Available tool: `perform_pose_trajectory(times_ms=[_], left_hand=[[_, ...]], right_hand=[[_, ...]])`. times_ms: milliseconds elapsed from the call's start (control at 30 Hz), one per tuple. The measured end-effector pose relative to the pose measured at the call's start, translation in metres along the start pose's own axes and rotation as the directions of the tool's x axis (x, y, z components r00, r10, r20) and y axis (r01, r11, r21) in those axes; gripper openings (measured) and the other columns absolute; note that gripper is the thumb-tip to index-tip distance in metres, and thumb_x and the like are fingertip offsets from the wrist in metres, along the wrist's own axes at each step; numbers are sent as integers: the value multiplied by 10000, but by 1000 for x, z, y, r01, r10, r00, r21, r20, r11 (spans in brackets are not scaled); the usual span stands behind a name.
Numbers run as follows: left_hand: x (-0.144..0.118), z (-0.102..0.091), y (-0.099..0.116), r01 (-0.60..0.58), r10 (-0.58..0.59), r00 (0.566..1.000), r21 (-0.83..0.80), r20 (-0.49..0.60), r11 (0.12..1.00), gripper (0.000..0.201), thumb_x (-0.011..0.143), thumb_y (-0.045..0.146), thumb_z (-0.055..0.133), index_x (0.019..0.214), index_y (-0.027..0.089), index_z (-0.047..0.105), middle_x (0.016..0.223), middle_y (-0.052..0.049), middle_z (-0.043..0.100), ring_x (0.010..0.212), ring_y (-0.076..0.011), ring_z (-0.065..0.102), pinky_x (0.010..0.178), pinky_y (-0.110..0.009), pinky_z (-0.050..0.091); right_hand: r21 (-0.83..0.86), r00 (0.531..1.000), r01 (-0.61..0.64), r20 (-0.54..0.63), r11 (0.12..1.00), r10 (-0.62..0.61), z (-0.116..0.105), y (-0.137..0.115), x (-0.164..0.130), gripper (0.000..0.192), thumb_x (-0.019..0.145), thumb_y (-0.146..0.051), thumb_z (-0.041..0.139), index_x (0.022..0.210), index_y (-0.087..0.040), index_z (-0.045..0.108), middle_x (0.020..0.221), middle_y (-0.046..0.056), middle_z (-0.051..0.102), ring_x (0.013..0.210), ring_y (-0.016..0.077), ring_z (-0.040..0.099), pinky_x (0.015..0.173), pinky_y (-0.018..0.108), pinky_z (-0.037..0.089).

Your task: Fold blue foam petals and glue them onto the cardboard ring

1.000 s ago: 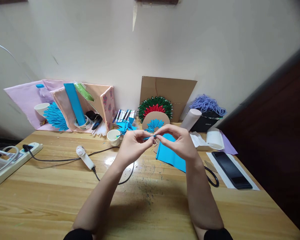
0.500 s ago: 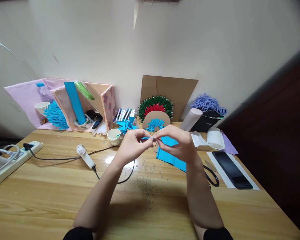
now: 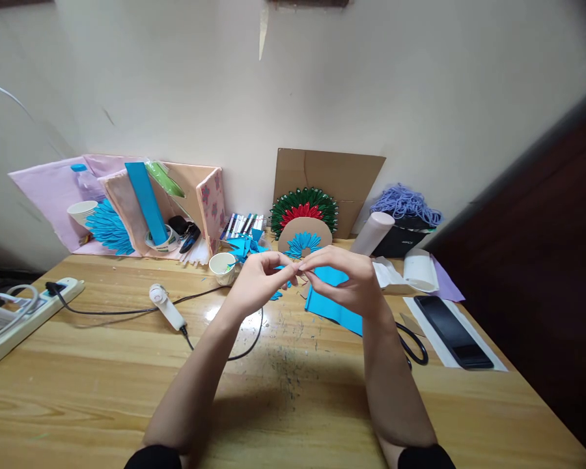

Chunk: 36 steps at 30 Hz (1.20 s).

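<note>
Both hands meet above the middle of the wooden bench [image 3: 127, 365], fingertips together on a small blue paper piece [image 3: 287, 269]. The left hand [image 3: 256, 283] pinches its near end between thumb and forefinger, while the right hand [image 3: 349, 280] closes its own fingertip grip on the other end; most of the piece is hidden by the fingers, so its exact fold cannot be made out. It is held up off the bench, probably so both thumbs can press and crease it freely at a height that is easy to see. What shows of it is a narrow strip whose long axis runs roughly left to right, from one hand to the other, nearly level. A second blue scrap [image 3: 276, 296] shows just under the left hand. A blue paper sheet [image 3: 332, 306] lies flat just beyond the right hand, close enough to serve as stock. Past it a cardboard half-disc [image 3: 305, 229] stands with blue, red and green folded bits fanned around it. A paper cup [image 3: 223, 268] stands near the left hand, black scissors [image 3: 415, 345] lie by the right forearm, and a phone [image 3: 452, 331] rests farther right.
</note>
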<state>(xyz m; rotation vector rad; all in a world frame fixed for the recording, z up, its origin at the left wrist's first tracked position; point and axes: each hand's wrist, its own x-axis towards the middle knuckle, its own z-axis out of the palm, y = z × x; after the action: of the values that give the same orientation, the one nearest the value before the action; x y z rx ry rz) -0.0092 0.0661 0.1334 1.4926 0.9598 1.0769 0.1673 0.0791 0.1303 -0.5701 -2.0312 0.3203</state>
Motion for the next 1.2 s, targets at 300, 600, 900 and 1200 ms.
perform_pose_trajectory(times_ms=[300,600,900,1200], left_hand=[[-7,4,-1,-186,227,962,246,-150,951,203,797,330,576,749,148,651,681,-39,650,558,-94,524,493,-206,400],[-9,3,3,-369,461,886,538,-42,758,151,831,266,534,802,170,647,709,-25,651,587,-96,510,549,-216,389],[-9,-1,3,-421,505,860,661,74,621,182,862,275,486,870,176,638,743,-31,658,602,-103,517,572,-229,391],[-5,0,0,-371,507,862,672,-8,641,176,851,287,497,850,179,636,701,-19,629,592,-101,506,569,-226,383]], right_hand=[[174,953,-285,-55,943,298,11,-8,3,151,730,-217,659,877,-191,643,827,25,665,728,138,618,684,294,543],[212,948,-298,-51,931,315,5,-5,0,89,753,-198,647,842,-188,644,803,22,651,772,153,621,721,318,529],[103,973,-212,-68,972,220,-2,-7,1,46,777,-213,631,818,-212,653,795,26,658,760,162,619,705,330,519],[-173,991,-44,-133,984,21,3,-4,1,93,812,-151,576,830,-228,624,778,35,664,760,180,603,706,344,492]])
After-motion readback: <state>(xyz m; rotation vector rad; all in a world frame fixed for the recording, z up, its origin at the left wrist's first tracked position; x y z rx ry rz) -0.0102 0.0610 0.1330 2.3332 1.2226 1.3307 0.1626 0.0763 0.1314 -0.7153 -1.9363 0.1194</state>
